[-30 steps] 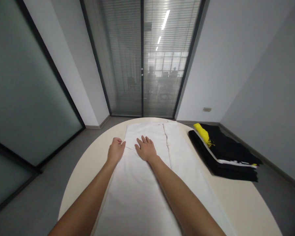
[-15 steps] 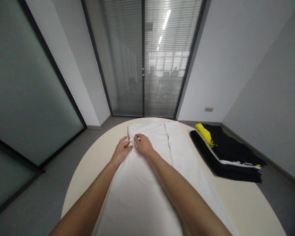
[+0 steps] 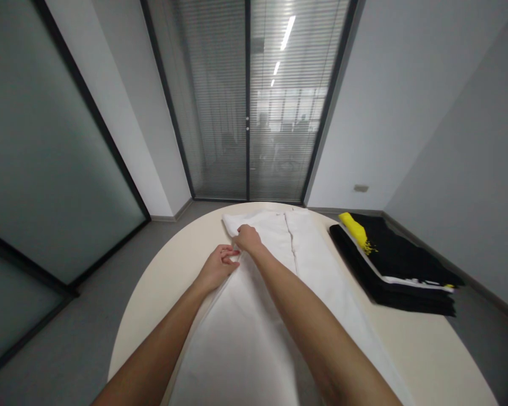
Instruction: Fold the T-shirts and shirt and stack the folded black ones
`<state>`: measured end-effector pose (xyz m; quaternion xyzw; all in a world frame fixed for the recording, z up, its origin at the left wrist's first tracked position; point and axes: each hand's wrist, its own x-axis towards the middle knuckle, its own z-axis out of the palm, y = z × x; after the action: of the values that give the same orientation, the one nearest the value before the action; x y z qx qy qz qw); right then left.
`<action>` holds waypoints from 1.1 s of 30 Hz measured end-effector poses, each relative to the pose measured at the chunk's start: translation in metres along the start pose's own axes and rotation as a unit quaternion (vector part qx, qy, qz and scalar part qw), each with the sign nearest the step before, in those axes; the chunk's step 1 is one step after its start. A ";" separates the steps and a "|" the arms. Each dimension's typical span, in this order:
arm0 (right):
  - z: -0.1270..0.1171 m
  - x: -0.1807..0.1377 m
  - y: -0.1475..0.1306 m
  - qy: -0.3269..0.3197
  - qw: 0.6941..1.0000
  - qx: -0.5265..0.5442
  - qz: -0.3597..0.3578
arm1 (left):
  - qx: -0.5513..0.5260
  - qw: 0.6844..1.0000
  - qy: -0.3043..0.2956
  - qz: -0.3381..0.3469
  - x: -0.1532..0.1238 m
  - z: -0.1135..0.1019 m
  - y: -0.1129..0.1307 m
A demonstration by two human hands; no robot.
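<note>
A long white garment (image 3: 258, 316) lies flat along the middle of a round cream table (image 3: 410, 332), with a seam running down its far half. My left hand (image 3: 217, 267) pinches the garment's left edge, fingers closed on the cloth. My right hand (image 3: 247, 237) is a little farther away, closed on the same left edge near the far corner. Both forearms reach out over the cloth.
A folded stack of black clothes (image 3: 395, 262) with a yellow piece (image 3: 354, 226) and a white layer sits at the table's right. Beyond the table are glass doors with blinds (image 3: 248, 101), a frosted glass wall on the left and grey floor around.
My right hand went from lying flat on the cloth to gripping its left edge farther away. My left hand closed on the edge and drew slightly nearer, lifting the edge.
</note>
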<state>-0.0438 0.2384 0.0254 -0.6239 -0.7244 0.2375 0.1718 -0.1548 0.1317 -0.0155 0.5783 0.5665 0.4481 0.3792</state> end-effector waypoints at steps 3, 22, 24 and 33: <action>0.004 0.003 0.006 0.007 1.000 0.014 0.013 | 0.236 0.971 0.018 -0.029 -0.013 -0.004 0.011; 0.004 0.010 0.039 0.081 0.963 0.249 -0.060 | -0.059 0.998 -0.031 0.006 -0.026 0.028 0.038; -0.001 0.010 0.043 0.095 0.959 0.258 -0.062 | -0.096 0.995 -0.034 0.008 -0.029 0.035 0.043; -0.026 0.011 0.103 0.163 0.974 0.152 -0.032 | -0.122 0.984 -0.131 0.001 -0.047 0.065 0.036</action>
<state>0.0530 0.2635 -0.0111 -0.5969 -0.6617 0.2344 0.3884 -0.0801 0.0868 -0.0053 0.5819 0.4528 0.4344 0.5174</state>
